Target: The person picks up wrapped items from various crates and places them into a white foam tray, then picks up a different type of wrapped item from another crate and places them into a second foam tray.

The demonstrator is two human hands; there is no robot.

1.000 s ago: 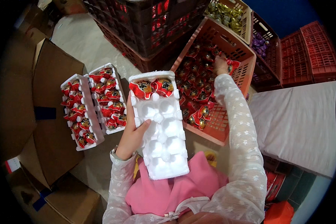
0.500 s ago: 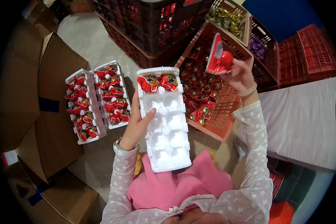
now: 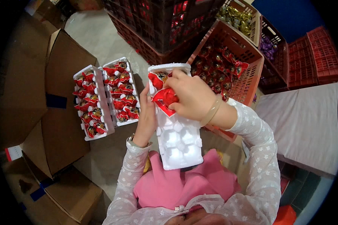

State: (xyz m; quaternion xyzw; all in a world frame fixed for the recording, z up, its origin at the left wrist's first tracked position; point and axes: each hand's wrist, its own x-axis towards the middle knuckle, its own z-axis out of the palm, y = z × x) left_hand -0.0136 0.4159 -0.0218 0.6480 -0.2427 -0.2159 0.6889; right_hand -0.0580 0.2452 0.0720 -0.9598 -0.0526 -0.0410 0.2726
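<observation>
A white foam tray (image 3: 182, 163) with rounded hollows rests over my lap, and my left hand (image 3: 145, 122) holds it along its left edge. My right hand (image 3: 195, 98) is closed on a round packet in red wrapping (image 3: 166, 98), pressed down over the second row from the far end. One like packet (image 3: 157, 78) shows in the far row; my fingers hide most of the spot beside it. The hollows nearest me hold nothing. Right of the tray, an orange-brown crate (image 3: 253, 71) contains many more of these red packets.
Two foam trays (image 3: 106, 105) filled with red packets stand on the floor at left, beside open cardboard boxes (image 3: 65, 101). Dark stacked crates (image 3: 154, 48) rise ahead. Crates of gold packets (image 3: 236, 18) and purple packets (image 3: 268, 48) sit far right, behind a white-covered surface (image 3: 300, 123).
My right hand has come left from above the crate, bringing the red packet down onto the foam tray. My left hand still holds the tray.
</observation>
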